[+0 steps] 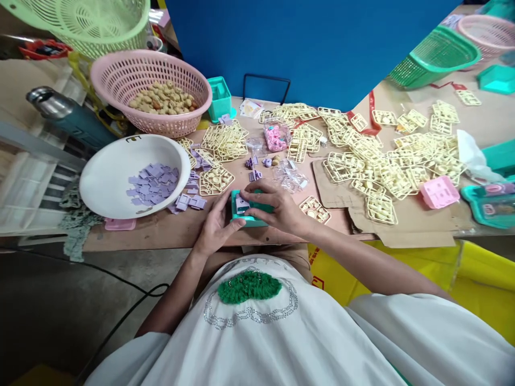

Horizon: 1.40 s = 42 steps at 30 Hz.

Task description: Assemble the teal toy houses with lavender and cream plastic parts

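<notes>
At the table's front edge, my left hand point(214, 228) grips a small turquoise plastic box point(253, 221) along its left side, thumb across the near edge. My right hand point(281, 209) reaches over the box from the right, its fingertips closed about a lilac plastic piece point(242, 206) lying on the box's left part. The right fingers hide much of the box. Just beyond the hands are small lilac parts point(254, 175) and clear plastic pieces point(290, 176). A cream sprue frame with moulded parts point(315, 209) lies right of my right hand.
A white bowl point(100, 177) of lilac pieces and a pink basket point(189, 115) of tan pieces stand at left, by a flask point(72, 118). Cream sprue frames point(362, 155) cover the right side. A blue panel point(298, 48) rises behind; a pink box point(438, 192) sits right.
</notes>
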Each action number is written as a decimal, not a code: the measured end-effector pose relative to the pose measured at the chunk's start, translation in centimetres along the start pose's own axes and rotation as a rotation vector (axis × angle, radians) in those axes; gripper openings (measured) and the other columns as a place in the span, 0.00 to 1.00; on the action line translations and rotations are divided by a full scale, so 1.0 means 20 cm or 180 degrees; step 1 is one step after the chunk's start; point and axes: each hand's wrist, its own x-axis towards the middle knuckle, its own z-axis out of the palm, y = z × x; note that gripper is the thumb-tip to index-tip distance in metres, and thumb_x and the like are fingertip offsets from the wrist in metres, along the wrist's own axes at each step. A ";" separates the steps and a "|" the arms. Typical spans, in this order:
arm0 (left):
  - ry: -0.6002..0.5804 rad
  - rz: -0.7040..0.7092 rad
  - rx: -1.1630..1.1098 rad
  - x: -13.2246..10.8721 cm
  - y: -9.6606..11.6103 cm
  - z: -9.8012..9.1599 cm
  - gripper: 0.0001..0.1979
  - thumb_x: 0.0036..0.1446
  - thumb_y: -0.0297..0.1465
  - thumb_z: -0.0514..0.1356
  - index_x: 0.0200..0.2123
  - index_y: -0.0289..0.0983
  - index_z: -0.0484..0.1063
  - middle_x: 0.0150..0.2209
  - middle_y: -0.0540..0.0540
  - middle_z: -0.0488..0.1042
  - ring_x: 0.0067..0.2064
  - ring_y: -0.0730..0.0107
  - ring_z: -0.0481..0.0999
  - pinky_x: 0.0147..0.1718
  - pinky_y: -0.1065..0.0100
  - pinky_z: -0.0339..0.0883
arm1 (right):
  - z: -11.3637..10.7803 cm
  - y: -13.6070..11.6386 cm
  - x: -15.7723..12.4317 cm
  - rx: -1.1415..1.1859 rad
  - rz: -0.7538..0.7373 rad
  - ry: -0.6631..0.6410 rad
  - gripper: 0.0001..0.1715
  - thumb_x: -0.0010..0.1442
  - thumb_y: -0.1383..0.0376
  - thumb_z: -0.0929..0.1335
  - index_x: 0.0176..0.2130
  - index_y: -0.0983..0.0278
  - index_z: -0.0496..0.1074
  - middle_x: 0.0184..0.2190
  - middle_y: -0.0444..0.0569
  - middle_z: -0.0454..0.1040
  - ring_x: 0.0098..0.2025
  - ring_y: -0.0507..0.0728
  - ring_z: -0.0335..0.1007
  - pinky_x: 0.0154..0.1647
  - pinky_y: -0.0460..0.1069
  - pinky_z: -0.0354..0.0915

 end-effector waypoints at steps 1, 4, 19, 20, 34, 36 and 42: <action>0.0012 0.0000 -0.0031 0.00 -0.01 0.00 0.51 0.55 0.45 0.76 0.75 0.39 0.58 0.78 0.34 0.53 0.79 0.44 0.54 0.77 0.52 0.51 | 0.00 0.00 0.00 0.0030 0.0028 0.0000 0.23 0.73 0.54 0.70 0.59 0.64 0.80 0.51 0.60 0.78 0.51 0.61 0.78 0.52 0.56 0.76; 0.0093 -0.0025 -0.0051 0.01 -0.02 -0.01 0.50 0.54 0.44 0.76 0.74 0.38 0.60 0.78 0.33 0.55 0.78 0.43 0.55 0.77 0.50 0.53 | 0.00 0.00 -0.01 0.0165 0.0141 0.0035 0.24 0.72 0.53 0.70 0.59 0.63 0.80 0.50 0.58 0.78 0.50 0.60 0.79 0.51 0.55 0.76; 0.0034 0.0070 -0.0004 0.01 -0.03 -0.02 0.47 0.55 0.44 0.76 0.73 0.40 0.62 0.77 0.35 0.57 0.77 0.42 0.59 0.75 0.50 0.57 | 0.00 -0.05 -0.01 0.0010 -0.0130 -0.0029 0.21 0.75 0.58 0.67 0.61 0.62 0.79 0.48 0.58 0.78 0.50 0.59 0.77 0.51 0.56 0.76; 0.0038 0.0091 -0.0002 0.01 -0.03 -0.02 0.46 0.55 0.44 0.76 0.73 0.40 0.63 0.77 0.35 0.57 0.77 0.42 0.59 0.75 0.49 0.57 | 0.00 -0.06 -0.01 -0.0043 -0.0164 -0.0034 0.21 0.75 0.60 0.67 0.61 0.63 0.79 0.48 0.58 0.77 0.50 0.59 0.77 0.51 0.56 0.76; -0.0107 0.0010 0.0016 -0.07 0.04 0.03 0.48 0.59 0.44 0.73 0.76 0.42 0.55 0.74 0.35 0.63 0.76 0.46 0.62 0.73 0.51 0.61 | -0.01 -0.13 -0.07 0.0013 0.0420 0.0027 0.21 0.72 0.53 0.71 0.56 0.63 0.79 0.53 0.60 0.74 0.55 0.64 0.74 0.57 0.62 0.73; -0.0108 -0.0016 0.0066 -0.09 0.04 0.04 0.49 0.60 0.44 0.72 0.76 0.44 0.53 0.75 0.37 0.62 0.77 0.47 0.60 0.74 0.51 0.59 | 0.00 -0.17 -0.08 -0.0006 0.0383 0.0037 0.20 0.72 0.55 0.71 0.57 0.63 0.77 0.53 0.60 0.74 0.56 0.64 0.72 0.58 0.63 0.72; 0.0228 -0.0077 0.0099 -0.12 0.03 0.08 0.37 0.66 0.48 0.65 0.73 0.47 0.59 0.76 0.43 0.60 0.76 0.50 0.60 0.74 0.54 0.58 | 0.02 -0.23 -0.11 -0.0052 0.0297 0.0122 0.18 0.73 0.58 0.70 0.58 0.62 0.75 0.54 0.60 0.74 0.58 0.65 0.71 0.61 0.65 0.70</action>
